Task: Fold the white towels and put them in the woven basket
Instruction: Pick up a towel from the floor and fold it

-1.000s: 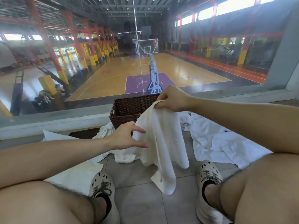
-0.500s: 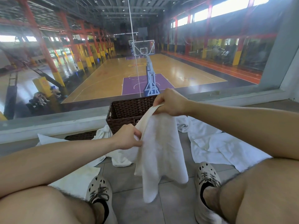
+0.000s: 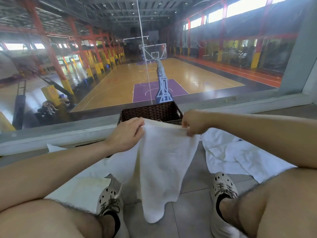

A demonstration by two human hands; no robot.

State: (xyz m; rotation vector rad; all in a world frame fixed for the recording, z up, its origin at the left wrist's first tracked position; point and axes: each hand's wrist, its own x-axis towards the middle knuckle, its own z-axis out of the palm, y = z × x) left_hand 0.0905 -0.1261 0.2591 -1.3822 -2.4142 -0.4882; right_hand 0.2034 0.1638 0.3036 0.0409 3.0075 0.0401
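A white towel [image 3: 161, 162] hangs in the air between my knees, stretched along its top edge. My left hand [image 3: 125, 136] grips its left top corner and my right hand [image 3: 193, 121] pinches its right top corner. Its lower end droops to a point just above the floor tiles. Directly behind the towel stands the dark brown woven basket [image 3: 151, 111], against the window ledge; the towel's top edge hides the basket's front wall. More white towels lie loose on the floor at the right [image 3: 236, 157] and under my left arm and leg [image 3: 80, 188].
I sit on a grey tiled floor [image 3: 190, 215] with my two shoes [image 3: 109, 201] either side of the hanging towel. A low window ledge [image 3: 51, 136] and glass pane stand right behind the basket, overlooking a basketball court.
My left hand took hold of the towel's edge and both hands moved apart, spreading the top edge flat and level. The towel now hangs wide instead of bunched.
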